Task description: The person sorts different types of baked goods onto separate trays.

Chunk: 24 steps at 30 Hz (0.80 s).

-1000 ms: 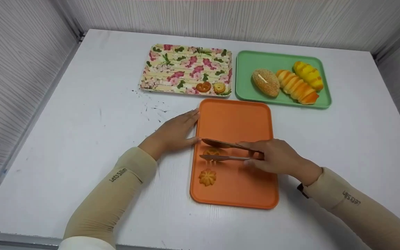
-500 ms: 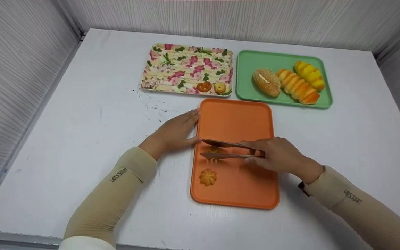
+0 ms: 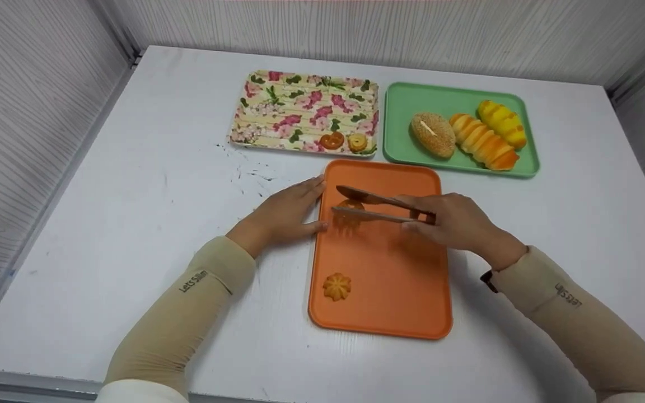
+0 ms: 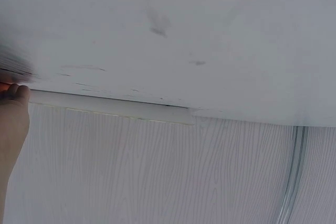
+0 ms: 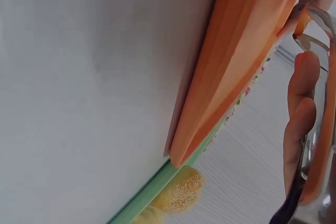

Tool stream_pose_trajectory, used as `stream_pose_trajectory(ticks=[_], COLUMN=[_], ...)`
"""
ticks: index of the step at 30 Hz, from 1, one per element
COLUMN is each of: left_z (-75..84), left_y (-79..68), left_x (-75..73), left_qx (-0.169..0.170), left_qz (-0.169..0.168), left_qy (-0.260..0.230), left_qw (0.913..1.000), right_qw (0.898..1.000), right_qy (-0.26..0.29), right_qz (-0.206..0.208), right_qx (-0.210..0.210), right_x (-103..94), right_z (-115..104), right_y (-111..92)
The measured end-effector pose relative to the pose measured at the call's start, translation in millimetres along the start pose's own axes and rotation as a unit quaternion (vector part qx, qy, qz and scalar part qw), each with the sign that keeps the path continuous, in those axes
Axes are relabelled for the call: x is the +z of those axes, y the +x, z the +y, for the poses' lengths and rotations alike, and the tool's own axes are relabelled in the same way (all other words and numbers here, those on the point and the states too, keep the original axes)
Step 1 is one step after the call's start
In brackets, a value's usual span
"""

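My right hand (image 3: 459,224) grips metal tongs (image 3: 372,198) over the orange tray (image 3: 384,280). Between the tong tips is a round golden cookie (image 3: 351,205), partly hidden by the tong arms; whether it is clear of the tray I cannot tell. Another cookie, flower-shaped (image 3: 337,286), lies near the tray's lower left corner. My left hand (image 3: 283,212) rests against the tray's left edge, fingers extended and thumb apart. In the right wrist view, fingers (image 5: 302,77) wrap the shiny tongs. The left wrist view catches only part of the left hand (image 4: 13,121).
Behind the orange tray lies a floral tray (image 3: 277,106) with a small pretzel (image 3: 332,140) and a round cookie (image 3: 357,143). A green tray (image 3: 401,112) beside it bears a seeded bun (image 3: 433,134), a striped roll (image 3: 485,141) and a yellow bread (image 3: 503,123).
The right hand and tongs have moved away toward the far end of the orange tray, and the cookie between the tips has gone with them. The left hand stays put.
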<state>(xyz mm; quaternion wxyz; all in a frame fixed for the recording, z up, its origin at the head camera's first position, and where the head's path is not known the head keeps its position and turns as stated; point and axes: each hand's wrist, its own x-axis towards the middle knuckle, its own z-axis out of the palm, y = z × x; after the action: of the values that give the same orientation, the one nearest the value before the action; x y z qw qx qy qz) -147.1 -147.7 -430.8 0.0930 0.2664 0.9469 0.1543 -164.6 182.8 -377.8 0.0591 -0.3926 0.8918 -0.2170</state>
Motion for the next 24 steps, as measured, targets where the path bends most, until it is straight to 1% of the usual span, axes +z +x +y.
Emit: stream_pose_trajectory(ticks=[8,14,18,24], left_z=[0.8,0.8,0.4,0.6], left_y=[-0.2,1.2,0.9,0.6], left_x=[-0.4,0.0,-0.4,0.6], left_qx=[-0.007,-0.011,-0.008,-0.003], left_qz=[-0.006,-0.009,-0.003,0.003], left_qy=[0.001,0.006,0.001,0.000], left_qw=[1.0000,0.9999,1.0000,1.0000], right_qw=[1.000,0.999,0.997,0.994], right_qy=[-0.005,-0.020,-0.028,-0.038], right_qz=[0.026,0.019,0.018,0.015], right_qx=[0.013,0.046,0.070,0.097], right_x=[-9.8,-16.4,-16.3,-10.9], right_z=[5.8,6.2,6.8,5.1], right_y=[33.5,57.9,74.1,95.9])
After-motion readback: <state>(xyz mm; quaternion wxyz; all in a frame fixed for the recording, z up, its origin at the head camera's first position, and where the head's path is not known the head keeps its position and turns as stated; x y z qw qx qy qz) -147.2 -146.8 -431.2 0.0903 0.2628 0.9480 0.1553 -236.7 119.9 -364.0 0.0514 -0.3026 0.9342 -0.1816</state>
